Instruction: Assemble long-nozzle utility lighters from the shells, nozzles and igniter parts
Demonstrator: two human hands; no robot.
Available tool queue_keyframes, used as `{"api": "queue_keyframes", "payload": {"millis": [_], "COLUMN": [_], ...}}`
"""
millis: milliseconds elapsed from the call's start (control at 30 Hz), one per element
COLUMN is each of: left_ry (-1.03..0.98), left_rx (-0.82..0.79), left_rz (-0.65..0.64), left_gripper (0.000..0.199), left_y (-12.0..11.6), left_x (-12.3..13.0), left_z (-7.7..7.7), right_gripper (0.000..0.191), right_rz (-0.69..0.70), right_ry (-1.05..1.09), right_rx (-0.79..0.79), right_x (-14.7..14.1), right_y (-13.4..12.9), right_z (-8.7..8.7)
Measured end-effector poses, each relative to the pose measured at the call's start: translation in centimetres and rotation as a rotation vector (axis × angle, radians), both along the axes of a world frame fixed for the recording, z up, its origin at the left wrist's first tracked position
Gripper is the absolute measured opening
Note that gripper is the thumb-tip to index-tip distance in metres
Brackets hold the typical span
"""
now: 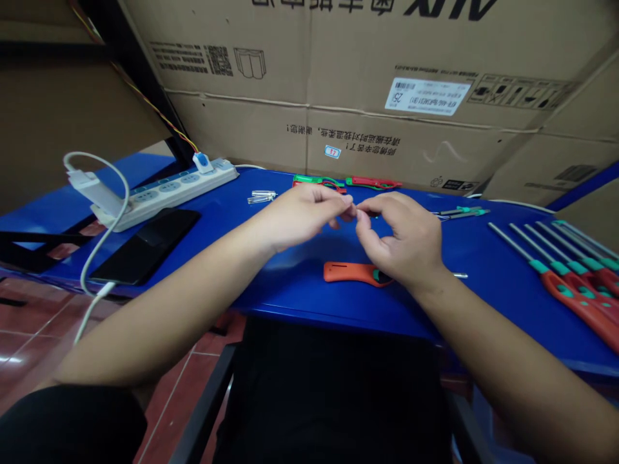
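Grip unconfirmed: left hand point(300, 216) and right hand point(401, 238) meet, fingertips pinched, above an orange plastic handle point(353, 272) — anything held between them is hidden from view.

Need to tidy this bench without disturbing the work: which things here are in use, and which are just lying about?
In use: left hand, right hand, the tiny pinched piece, probably the orange handle.
Lying about: red-handled screwdrivers, power strip, black smartphone.

Upside-down on the cardboard carton point(309, 77): large black letters point(449, 8), apparently "AUX"; a white barcode label point(427, 96) bearing "25"; a Chinese handling request point(341, 140) asking for gentle carrying.
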State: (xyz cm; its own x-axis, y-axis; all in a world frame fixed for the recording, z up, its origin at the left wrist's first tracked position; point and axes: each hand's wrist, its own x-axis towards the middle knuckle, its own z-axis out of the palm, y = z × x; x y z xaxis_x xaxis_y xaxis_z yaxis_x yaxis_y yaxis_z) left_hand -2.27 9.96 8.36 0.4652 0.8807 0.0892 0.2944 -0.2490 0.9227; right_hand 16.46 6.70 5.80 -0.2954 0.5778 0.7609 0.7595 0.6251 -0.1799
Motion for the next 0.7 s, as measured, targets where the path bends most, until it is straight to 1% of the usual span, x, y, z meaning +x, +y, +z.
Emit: {"api": "queue_keyframes", "payload": {"millis": [67,100,133,167,233,267,333,433,500,567,633,700], "left_ry": [0.287,0.371,0.425,0.473,0.482,0.455,0.358,0.18,0.079,0.01,-0.032,-0.106], "left_rx": [0.293,0.395,0.461,0.47,0.448,0.455,0.477,0.469,0.433,0.383,0.3,0.151], "left_rz": [-0.015,0.0,0.026,0.029,0.083,0.134,0.153,0.139,0.171,0.21,0.222,0.197], "left_gripper": [0.027,0.032,0.039,0.046,0.052,0.048,0.038,0.023,0.018,0.016,0.016,0.018], "left_y": [-1.8,-2.8,-3.9,-4.9,-6.5,-7.1,-7.7,-7.9,-7.9,-7.8,-7.8,-7.6], "left_x": [-0.9,-1.4,-1.7,-2.0,-2.1,-2.0,-1.5,-0.7,-0.4,-0.3,-0.3,-0.3], "left_z": [-0.3,-0.8,-1.5,-2.3,-4.1,-4.8,-5.6,-5.6,-5.2,-4.9,-4.9,-5.1], "right_gripper": [0.01,0.009,0.008,0.008,0.009,0.009,0.008,0.005,0.005,0.004,0.004,0.005], "right_rz": [0.084,0.135,0.191,0.246,0.333,0.368,0.429,0.499,0.516,0.53,0.549,0.564], "right_ry": [0.043,0.056,0.058,0.052,0.043,0.05,0.089,0.17,0.2,0.213,0.22,0.221], "right_rx": [-0.059,-0.112,-0.186,-0.275,-0.454,-0.525,-0.597,-0.567,-0.532,-0.528,-0.534,-0.511], "right_x": [0.3,0.5,0.7,1.0,1.3,1.4,1.3,1.1,1.0,1.1,1.2,1.2], "right_y": [-0.2,-0.3,-0.4,-0.5,-0.8,-0.9,-1.2,-1.3,-1.3,-1.2,-1.1,-1.2], "right_z": [-0.1,-0.3,-0.5,-0.8,-1.4,-1.6,-1.8,-1.5,-1.2,-1.1,-1.1,-1.2]}}
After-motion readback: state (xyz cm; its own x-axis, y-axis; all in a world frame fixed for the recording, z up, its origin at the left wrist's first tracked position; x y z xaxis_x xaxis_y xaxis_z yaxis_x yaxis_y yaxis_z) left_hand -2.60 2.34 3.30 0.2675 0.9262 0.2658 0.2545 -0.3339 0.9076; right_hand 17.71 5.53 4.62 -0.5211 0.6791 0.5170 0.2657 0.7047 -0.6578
